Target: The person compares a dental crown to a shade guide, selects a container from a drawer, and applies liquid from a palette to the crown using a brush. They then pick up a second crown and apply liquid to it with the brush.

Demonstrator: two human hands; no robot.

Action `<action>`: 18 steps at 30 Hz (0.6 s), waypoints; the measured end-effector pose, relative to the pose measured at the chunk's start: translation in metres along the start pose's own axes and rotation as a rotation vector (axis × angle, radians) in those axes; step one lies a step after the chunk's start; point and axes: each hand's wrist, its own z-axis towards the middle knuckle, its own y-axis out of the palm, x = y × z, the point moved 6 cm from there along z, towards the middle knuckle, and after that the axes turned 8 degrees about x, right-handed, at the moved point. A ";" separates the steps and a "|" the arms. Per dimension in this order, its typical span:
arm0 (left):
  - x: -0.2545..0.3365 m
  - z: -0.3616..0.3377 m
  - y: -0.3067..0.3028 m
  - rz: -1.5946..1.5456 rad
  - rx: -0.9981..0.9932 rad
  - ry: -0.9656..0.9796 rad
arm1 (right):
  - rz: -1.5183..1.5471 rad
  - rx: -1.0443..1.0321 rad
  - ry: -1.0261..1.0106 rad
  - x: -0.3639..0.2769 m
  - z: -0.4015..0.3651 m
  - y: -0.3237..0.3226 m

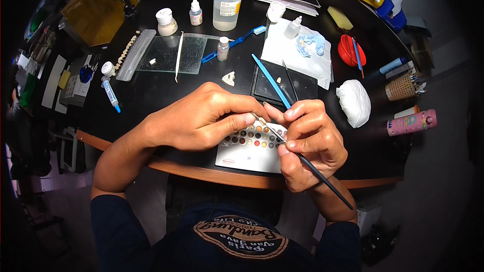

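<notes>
Between the thumb and index finger of my left hand [201,118] is a small tooth-coloured piece [260,120], like a dental crown. My right hand [315,138] grips a thin brush [322,179] with a dark handle, its tip right at the crown. A blue-handled tool [272,81] runs up to the right fingers, its lower end hidden by them. Beneath both hands lies a white colour palette [242,160] with rows of round coloured spots. Behind the right hand, a dark slim tool [289,78] crosses a black tray [262,88] holding a small tooth-like piece [279,80].
Toward the back stand a large clear bottle [228,7], a white jar [167,22] and small bottles. A glass slab [169,55] carries a white spatula [179,55]. Rightward are tissue [322,65], a red bowl [350,50] and a white bundle [354,103].
</notes>
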 end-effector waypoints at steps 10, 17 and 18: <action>-0.003 0.000 0.002 -0.023 0.011 0.029 | 0.088 0.029 0.049 0.000 -0.001 -0.004; -0.003 0.000 0.001 -0.003 -0.003 0.004 | 0.049 0.016 0.016 0.002 -0.003 -0.003; -0.004 -0.001 0.001 -0.001 0.003 0.016 | 0.054 0.009 0.009 0.002 -0.003 -0.004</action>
